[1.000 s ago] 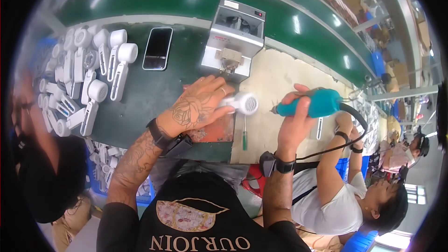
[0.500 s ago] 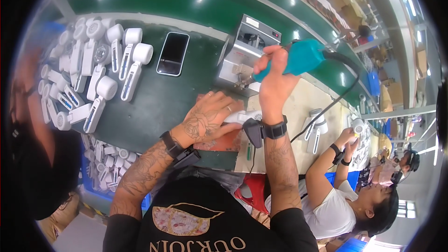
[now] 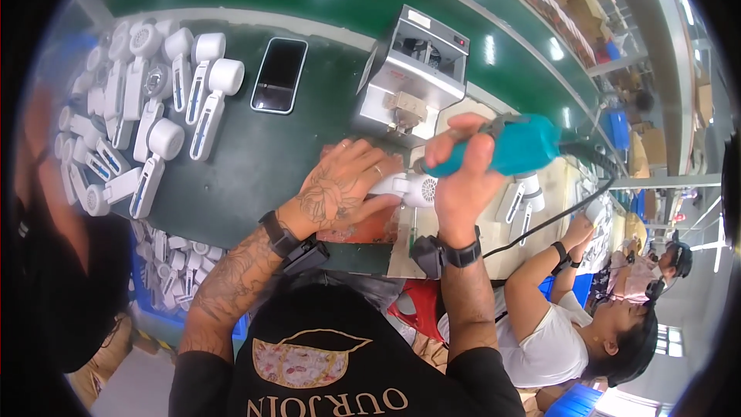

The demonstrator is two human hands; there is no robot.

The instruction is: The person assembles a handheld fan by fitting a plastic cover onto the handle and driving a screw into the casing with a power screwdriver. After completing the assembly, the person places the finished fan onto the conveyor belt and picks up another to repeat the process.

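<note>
My left hand is closed on a white handheld fan, pressing it down over a reddish mat. The fan's round slotted head points right, and my fingers cover much of its handle. My right hand grips a teal electric screwdriver, held sideways just above and right of the fan head. Its tip is blurred near the fan, and I cannot tell whether they touch. A black cord trails from the tool. Behind both hands stands a grey metal screw feeder.
Many white fans lie piled on the green table's left, near a phone. A blue crate below holds more. Other fans lie on the right beside a co-worker. Another person is at far left.
My right hand has brought the screwdriver down and right, from the screw feeder's front to beside the fan head. The left hand keeps its hold on the fan. The view has shifted slightly.
</note>
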